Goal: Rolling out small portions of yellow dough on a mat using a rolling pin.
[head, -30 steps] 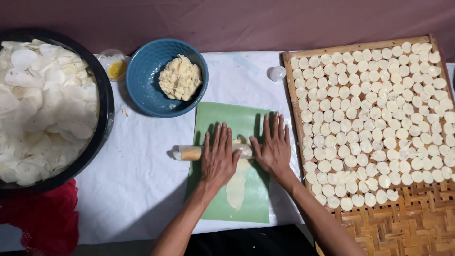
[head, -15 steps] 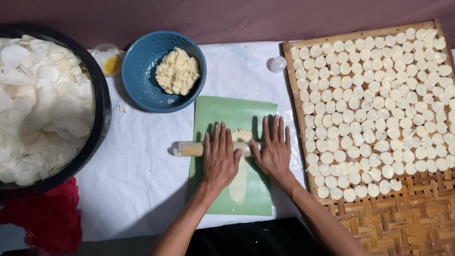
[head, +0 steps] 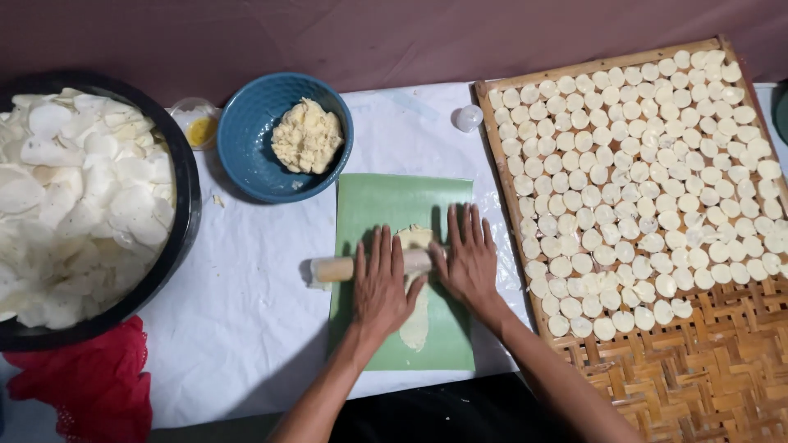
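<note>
White-covered table (head: 246, 320) carrying black basin (head: 182, 205) at left, blue bowl (head: 246, 156) upper centre, green mat (head: 386, 205) at centre, woven tray (head: 698, 377) at right, red cloth (head: 90, 385) lying lower left.

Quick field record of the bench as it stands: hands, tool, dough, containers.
left hand: flat on rolling pin
right hand: flat on the pin's other end
dough strip: rolled thin on green mat
blue bowl: holds lump of dough
black basin: full of pale slices
woven tray: rows of small discs, near part bare
red cloth: lower left
</note>
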